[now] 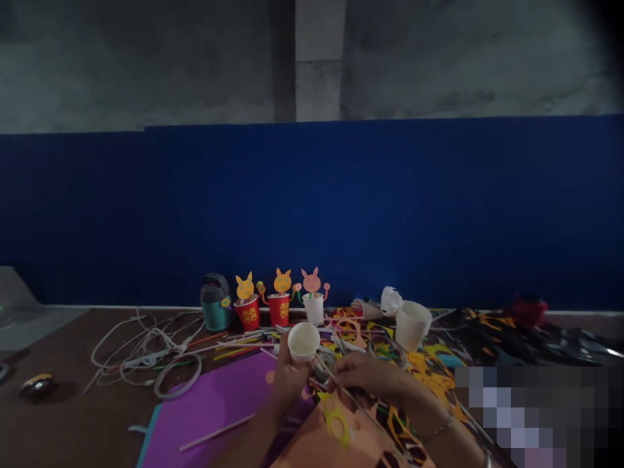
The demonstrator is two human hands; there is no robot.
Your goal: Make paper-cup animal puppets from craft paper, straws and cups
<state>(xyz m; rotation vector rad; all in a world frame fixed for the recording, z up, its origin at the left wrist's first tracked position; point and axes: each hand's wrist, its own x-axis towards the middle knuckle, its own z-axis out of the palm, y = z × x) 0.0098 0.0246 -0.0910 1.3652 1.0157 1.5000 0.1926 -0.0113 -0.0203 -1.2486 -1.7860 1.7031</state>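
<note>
A white paper cup (303, 342) is held in my left hand (288, 380), its open mouth tilted toward me. My right hand (358, 376) is just to the right of the cup, fingers closed around a thin pale stick (325, 367) whose upper end reaches the cup's side. Below my hands lie a purple sheet (209, 403) and an orange sheet (316, 442) with a yellow cut-out scrap (336, 419) on it. Behind the cup stand two red cups (279, 311) and a white cup (313, 309), each with a paper animal head and arms.
A teal container (216, 312) stands at the back, beside tangled white cables (131, 344). Stacked white cups (412, 325) are at the right among yellow and orange paper scraps (429, 374). A shiny rounded object (38, 385) lies far left. Behind is a blue panel (341, 214).
</note>
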